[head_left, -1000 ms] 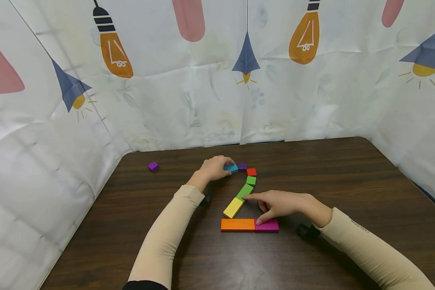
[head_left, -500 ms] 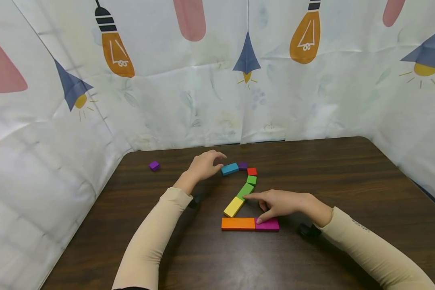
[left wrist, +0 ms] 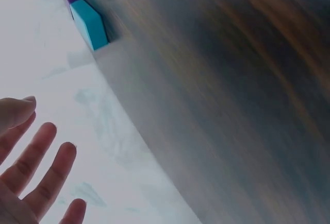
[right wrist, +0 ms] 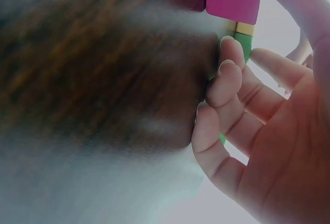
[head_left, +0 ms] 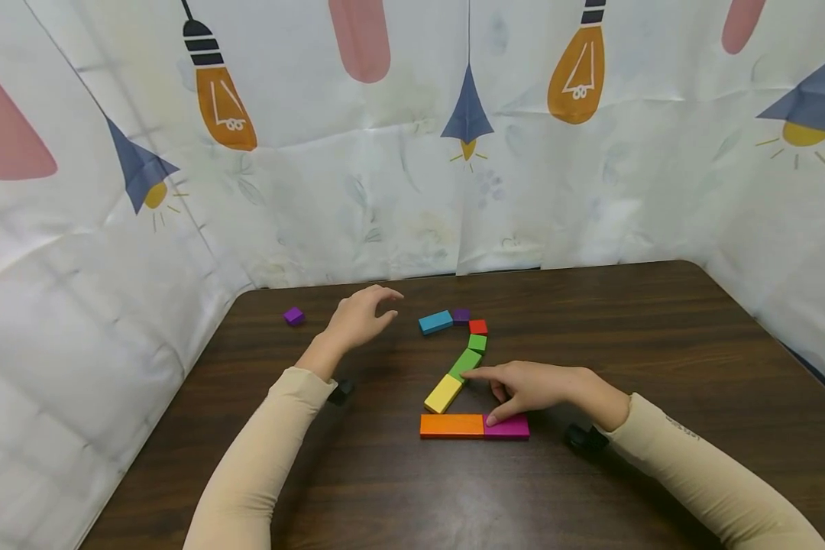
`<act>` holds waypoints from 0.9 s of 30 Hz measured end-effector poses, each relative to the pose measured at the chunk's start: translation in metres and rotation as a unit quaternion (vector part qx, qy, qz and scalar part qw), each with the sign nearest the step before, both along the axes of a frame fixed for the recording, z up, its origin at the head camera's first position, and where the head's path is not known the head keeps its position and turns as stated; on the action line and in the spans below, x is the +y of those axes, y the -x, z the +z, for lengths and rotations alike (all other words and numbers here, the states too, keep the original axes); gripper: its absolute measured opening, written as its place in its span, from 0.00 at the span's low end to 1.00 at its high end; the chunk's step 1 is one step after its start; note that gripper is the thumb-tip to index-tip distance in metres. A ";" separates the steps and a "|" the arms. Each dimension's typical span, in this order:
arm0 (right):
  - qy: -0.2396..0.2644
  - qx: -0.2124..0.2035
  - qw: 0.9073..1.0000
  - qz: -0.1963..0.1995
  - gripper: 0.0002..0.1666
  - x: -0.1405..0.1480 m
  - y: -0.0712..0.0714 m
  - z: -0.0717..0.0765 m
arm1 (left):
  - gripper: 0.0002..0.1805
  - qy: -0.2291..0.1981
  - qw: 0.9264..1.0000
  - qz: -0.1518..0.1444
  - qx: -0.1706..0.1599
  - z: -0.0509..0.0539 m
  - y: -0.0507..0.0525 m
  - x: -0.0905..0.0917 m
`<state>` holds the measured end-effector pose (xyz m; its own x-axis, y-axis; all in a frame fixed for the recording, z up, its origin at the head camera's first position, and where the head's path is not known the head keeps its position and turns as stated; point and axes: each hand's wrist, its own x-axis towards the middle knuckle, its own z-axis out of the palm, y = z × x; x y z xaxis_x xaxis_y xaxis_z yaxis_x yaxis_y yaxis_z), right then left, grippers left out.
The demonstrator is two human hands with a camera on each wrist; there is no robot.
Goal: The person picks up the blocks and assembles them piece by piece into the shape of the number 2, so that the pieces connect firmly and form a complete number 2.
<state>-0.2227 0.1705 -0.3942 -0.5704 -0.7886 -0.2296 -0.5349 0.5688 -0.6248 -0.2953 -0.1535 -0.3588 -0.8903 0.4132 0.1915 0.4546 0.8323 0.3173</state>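
In the head view my left hand (head_left: 357, 319) hovers over the table, left of the blue block (head_left: 436, 322), its fingers apart and holding nothing. The left wrist view shows the same spread fingers away from the block. My right hand (head_left: 539, 383) rests its index fingertip on the long green block (head_left: 465, 363) and its thumb on the magenta block (head_left: 512, 428); its other fingers are curled. From the blue block a bent row runs through a purple (head_left: 461, 316), a red (head_left: 477, 327) and a small green block (head_left: 477, 343) to the yellow block (head_left: 443, 393). An orange block (head_left: 451, 425) abuts the magenta one.
A lone purple cube (head_left: 293, 315) lies at the far left of the dark wooden table (head_left: 632, 321). Behind and beside the table hangs a white cloth (head_left: 282, 206) printed with lamps and bulbs.
The left hand has let go of the blue block and moved left, away from it. The right hand stays in place, and the row of blocks keeps its shape.
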 end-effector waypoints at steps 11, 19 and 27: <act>0.016 -0.002 1.000 0.011 0.47 0.002 0.000 0.000 | 0.18 -0.048 0.999 0.025 0.000 0.006 -0.007 -0.041; -0.003 0.013 1.000 0.007 0.47 0.000 -0.001 0.002 | 0.17 -0.098 0.993 0.061 0.005 0.006 -0.008 -0.078; 0.026 0.026 0.998 0.042 0.46 0.006 0.008 -0.015 | 0.17 -0.134 0.986 0.103 0.009 -0.002 -0.008 -0.108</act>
<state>-0.2311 0.1767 -0.4093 -0.5125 -0.8437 -0.1596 -0.6109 0.4889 -0.6227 -0.2870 -0.2616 -0.3609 -0.9451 0.1571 0.2866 0.2934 0.7944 0.5318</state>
